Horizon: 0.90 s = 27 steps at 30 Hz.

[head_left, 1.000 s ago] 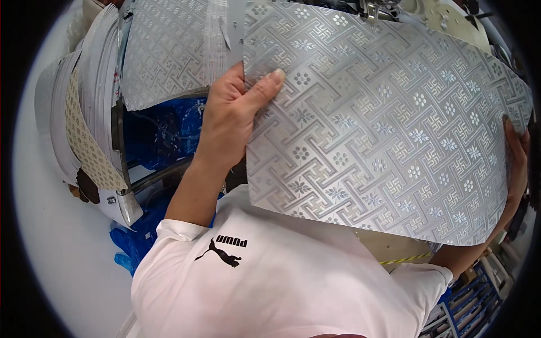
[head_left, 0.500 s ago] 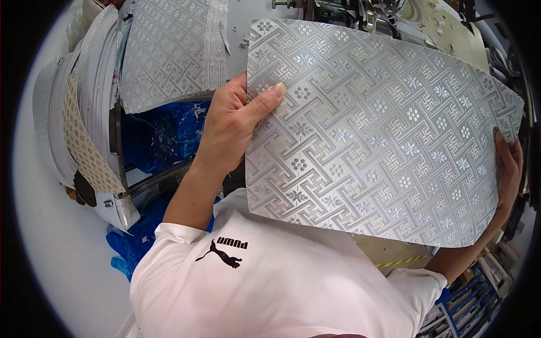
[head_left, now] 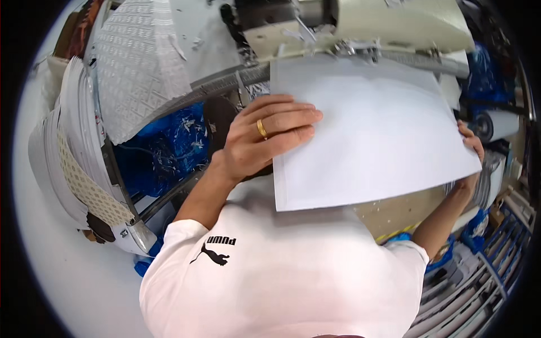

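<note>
A large sheet (head_left: 366, 135) with a plain white face up spans the space in front of me, its far edge by the machine. My left hand (head_left: 265, 132), a gold ring on one finger, holds its left edge with the fingers on top; the thumb is hidden. At the right edge is my right hand (head_left: 471, 143), gripping with a few fingertips over the top and the rest beneath. Just beyond the sheet stands a cream-coloured machine (head_left: 394, 22) with metal parts.
Silver patterned sheets (head_left: 132, 67) lie stacked at the far left. Left of them stand curved white sheets (head_left: 51, 141). A blue plastic bag (head_left: 163, 146) with scraps hangs below the table edge. A slatted rack (head_left: 473, 287) is at the lower right.
The sheet has turned from its silver patterned face to a white one, and its far edge is now at the machine. My left hand has gone from thumb on top to fingers on top.
</note>
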{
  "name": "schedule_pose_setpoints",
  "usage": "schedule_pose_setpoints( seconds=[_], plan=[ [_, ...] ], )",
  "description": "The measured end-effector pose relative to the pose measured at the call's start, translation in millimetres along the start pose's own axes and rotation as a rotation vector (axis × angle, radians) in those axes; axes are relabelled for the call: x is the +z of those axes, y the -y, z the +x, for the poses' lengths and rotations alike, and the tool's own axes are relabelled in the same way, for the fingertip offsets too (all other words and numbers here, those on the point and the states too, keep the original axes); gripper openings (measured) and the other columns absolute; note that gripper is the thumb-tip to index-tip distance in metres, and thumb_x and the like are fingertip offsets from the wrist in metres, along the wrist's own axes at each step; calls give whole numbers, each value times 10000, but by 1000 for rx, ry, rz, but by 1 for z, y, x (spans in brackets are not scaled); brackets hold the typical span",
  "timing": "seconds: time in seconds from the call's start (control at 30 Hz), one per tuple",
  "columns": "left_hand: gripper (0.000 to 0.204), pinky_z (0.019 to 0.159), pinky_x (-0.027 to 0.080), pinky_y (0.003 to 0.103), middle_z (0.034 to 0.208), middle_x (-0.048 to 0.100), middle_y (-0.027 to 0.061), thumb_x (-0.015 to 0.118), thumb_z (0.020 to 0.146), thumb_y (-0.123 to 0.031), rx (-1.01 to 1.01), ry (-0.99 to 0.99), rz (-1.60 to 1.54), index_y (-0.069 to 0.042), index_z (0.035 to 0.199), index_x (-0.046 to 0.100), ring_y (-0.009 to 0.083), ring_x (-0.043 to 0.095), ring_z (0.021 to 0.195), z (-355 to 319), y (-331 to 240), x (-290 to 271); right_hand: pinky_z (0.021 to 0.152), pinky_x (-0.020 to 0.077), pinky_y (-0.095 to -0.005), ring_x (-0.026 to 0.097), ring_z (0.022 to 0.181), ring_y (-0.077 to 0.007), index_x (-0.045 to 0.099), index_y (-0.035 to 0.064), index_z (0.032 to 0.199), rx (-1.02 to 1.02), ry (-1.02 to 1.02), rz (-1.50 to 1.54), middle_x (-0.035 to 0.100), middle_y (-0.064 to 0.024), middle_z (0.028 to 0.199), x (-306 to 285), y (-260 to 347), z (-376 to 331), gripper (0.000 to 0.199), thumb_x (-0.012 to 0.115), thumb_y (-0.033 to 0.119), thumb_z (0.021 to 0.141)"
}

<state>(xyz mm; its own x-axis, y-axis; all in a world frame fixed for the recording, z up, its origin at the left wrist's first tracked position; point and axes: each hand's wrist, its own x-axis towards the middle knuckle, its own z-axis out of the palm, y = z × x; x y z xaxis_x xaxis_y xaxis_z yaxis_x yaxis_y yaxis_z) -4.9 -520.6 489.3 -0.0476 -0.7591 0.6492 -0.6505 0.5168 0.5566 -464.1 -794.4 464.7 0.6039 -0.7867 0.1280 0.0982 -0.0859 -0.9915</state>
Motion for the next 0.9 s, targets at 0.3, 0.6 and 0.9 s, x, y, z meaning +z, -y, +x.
schedule_pose_setpoints(
  seconds=[0.3, 0.6, 0.9],
  plan=[
    [162, 936, 565, 410, 1099, 731, 86, 742, 798, -28, 253, 209, 17, -50, 954, 703, 254, 706, 1026, -17, -18, 73, 1015, 532, -422, 648, 1170, -309, 759, 94, 996, 99, -411, 231, 683, -180, 1238, -6, -54, -163, 120, 720, 141, 893],
    [224, 839, 566, 363, 1062, 740, 124, 651, 906, 6, -185, 409, -109, -21, 1118, 717, 279, 714, 963, -29, -23, 105, 866, 527, -310, 665, 957, -198, 623, -41, 1185, 442, -1166, -29, 670, -110, 1173, -27, -136, -328, 269, 687, 47, 939],
    [199, 797, 553, 304, 1044, 741, 130, 644, 941, -37, -418, 575, -4, -56, 1124, 720, 277, 713, 921, -49, -28, 104, 717, 630, -472, 684, 925, -316, 518, -46, 1241, 491, -1690, 145, 628, -197, 1154, -19, -241, -375, 321, 621, -33, 938]
  ],
)
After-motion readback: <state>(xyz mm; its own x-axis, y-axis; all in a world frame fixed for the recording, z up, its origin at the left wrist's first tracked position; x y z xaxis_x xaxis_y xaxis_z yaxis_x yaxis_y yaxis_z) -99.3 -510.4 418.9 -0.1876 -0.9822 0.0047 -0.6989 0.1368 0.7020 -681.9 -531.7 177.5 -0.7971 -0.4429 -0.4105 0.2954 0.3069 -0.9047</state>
